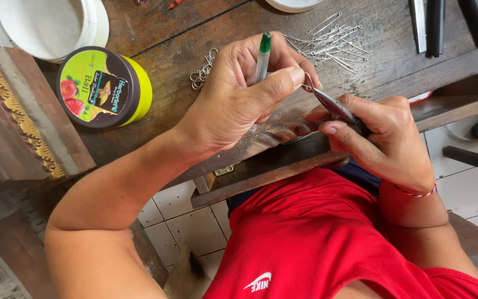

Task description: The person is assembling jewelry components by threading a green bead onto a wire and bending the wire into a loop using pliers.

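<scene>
Red shirt (327, 238) nearest. Left hand (239, 99) gripped a green-capped tool (263, 55); right hand (383, 133) closed on pliers (333, 105) pinching a small wire loop (307, 84) — mid-bend. Finished hooks (201, 72) lay far left on the desk (156, 33), straight pins (330, 41) far right — many left.

I see even soft daylight, no harsh glare; faint shadows under both arms, sharp focus centre, slight wide-angle stretch at edges.
</scene>
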